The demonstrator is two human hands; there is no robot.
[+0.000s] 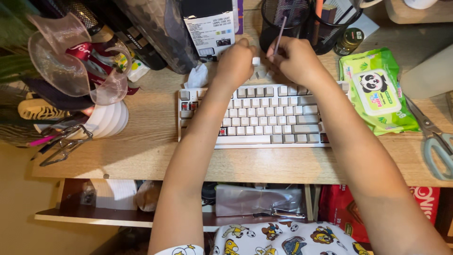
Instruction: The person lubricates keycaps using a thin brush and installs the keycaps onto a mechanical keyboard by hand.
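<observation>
Head view: my left hand (234,63) pinches a white keycap (256,61); my right hand (296,59) grips a thin stick (280,34). Slipping could flick it behind the keyboard (255,115) (loose caps nearby).

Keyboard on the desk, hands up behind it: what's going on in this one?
A person works just behind the keyboard. The left hand pinches a small white keycap, and the right hand holds a thin stick-like tool next to it. Several keycaps are off along the left of the board, and a few loose ones lie on the desk under the hands.
</observation>
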